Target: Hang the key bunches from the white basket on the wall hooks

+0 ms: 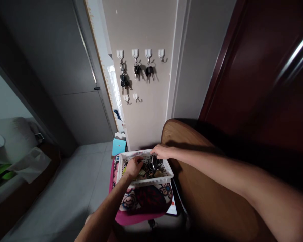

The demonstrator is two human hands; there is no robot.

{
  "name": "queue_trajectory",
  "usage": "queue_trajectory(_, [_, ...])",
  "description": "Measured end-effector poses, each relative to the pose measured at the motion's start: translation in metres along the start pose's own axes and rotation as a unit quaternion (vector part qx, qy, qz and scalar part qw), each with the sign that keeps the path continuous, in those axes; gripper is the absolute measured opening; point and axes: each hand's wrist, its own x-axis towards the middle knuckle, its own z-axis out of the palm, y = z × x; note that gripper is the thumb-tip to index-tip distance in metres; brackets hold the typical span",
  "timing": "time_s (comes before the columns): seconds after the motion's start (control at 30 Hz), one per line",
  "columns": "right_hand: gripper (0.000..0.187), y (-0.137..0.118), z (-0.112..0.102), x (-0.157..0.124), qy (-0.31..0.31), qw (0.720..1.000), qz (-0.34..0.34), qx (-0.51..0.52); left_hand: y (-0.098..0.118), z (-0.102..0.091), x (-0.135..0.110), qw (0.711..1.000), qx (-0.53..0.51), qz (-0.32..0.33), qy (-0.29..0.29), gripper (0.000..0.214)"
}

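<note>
A white plastic basket (148, 182) holds a jumble of small items, among them a bunch of keys (154, 163) with dark and metallic parts. My right hand (162, 152) is at the basket's back rim, fingers pinched together at the top of these keys. Inside the left half of the basket is my left hand (134, 167), its fingers curled over the contents; what they grip, if anything, is hidden. Three bunches of keys hang on white wall hooks: a left bunch (122, 79), a middle bunch (136, 71) and a right bunch (149, 71).
The basket rests on a pink-edged, flower-patterned padded surface (146, 200). Bare hooks include an upper-right hook (161, 53) and two lower ones. A curved wooden panel (192, 188) stands close on the right, before a dark red door (257, 84). A blue box (119, 147) is behind the basket.
</note>
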Motion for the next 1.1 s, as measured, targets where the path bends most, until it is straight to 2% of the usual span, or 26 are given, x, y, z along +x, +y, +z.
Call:
queue_trajectory(0.2, [0.027, -0.015, 0.0, -0.007, -0.006, 0.998, 0.005, -0.059, -0.002, 0.001, -0.001, 1.0, 0.008, 0.002, -0.003, 0.022])
queue_trajectory(0.37, [0.032, -0.017, -0.018, -0.004, -0.131, 0.991, 0.0, -0.011, 0.002, 0.0, -0.005, 0.993, 0.092, 0.065, -0.029, 0.025])
queue_trajectory(0.5, [0.024, -0.021, -0.03, -0.002, -0.194, 0.98, -0.009, 0.039, 0.008, -0.002, -0.008, 0.987, 0.133, 0.069, -0.064, 0.029])
queue_trajectory(0.63, [0.039, -0.023, -0.024, -0.001, -0.149, 0.985, 0.019, 0.087, 0.012, -0.005, -0.008, 0.983, 0.157, 0.048, -0.08, 0.032])
queue_trajectory(0.77, [0.039, -0.025, -0.006, -0.001, -0.072, 0.997, 0.006, 0.039, 0.011, -0.004, -0.007, 0.986, 0.14, 0.042, -0.08, 0.03])
queue_trajectory(0.9, [0.032, -0.025, -0.002, -0.002, -0.044, 0.999, 0.023, -0.015, 0.006, -0.001, -0.006, 0.996, 0.047, 0.024, -0.074, 0.024])
queue_trajectory(1.0, [0.03, -0.021, -0.011, -0.001, -0.032, 0.999, 0.029, -0.019, -0.001, -0.002, -0.003, 0.996, -0.085, 0.0, 0.01, 0.021])
queue_trajectory(1.1, [0.03, -0.014, -0.02, 0.003, -0.007, 0.999, 0.045, -0.015, -0.008, -0.006, -0.001, 0.968, -0.218, -0.044, 0.115, 0.02])
